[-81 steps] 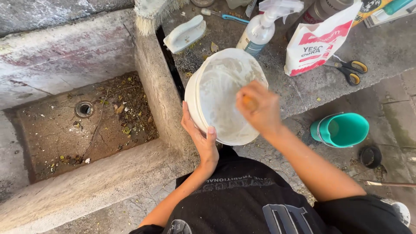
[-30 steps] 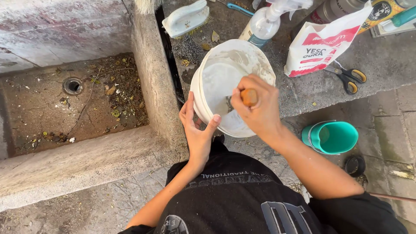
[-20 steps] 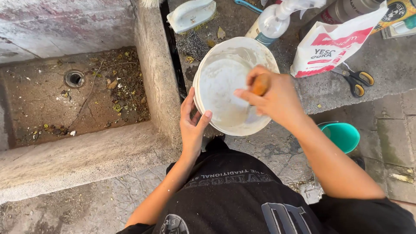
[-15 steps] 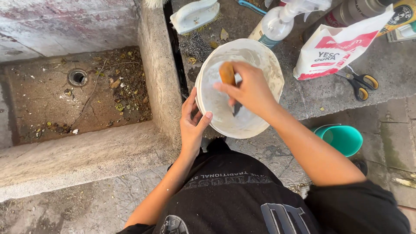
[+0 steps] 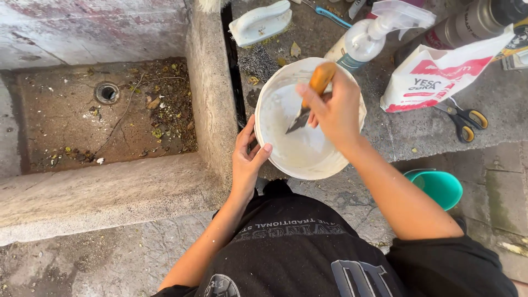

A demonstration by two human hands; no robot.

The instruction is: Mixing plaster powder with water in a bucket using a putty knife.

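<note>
One concrete sink basin (image 5: 104,118) at far left, one drain (image 5: 107,92) in its back left part, dead leaves scattered on the bottom; its left end is cut off. One concrete ledge (image 5: 385,126) to the right of the basin wall carries the rest.

One white bucket (image 5: 269,118) sits at the ledge's front edge, just beside the basin wall, pale paste inside. One left hand (image 5: 247,159): fingers spread wide against the bucket's near-left outer wall, thumb on the rim. One right hand (image 5: 334,110) over the bucket mouth: fingers closed around one putty knife (image 5: 311,99) by its orange handle, blade tip down in the paste.

Behind the bucket: one white brush block (image 5: 259,23), one blue toothbrush (image 5: 330,14), one spray bottle (image 5: 366,38), head partly cut off. Right: one white-and-red bag (image 5: 434,74), one pair of scissors (image 5: 465,118) half under it, cans at the top right corner cropped, count unclear. One teal cup (image 5: 440,187) on the floor, partly hidden by the forearm.
</note>
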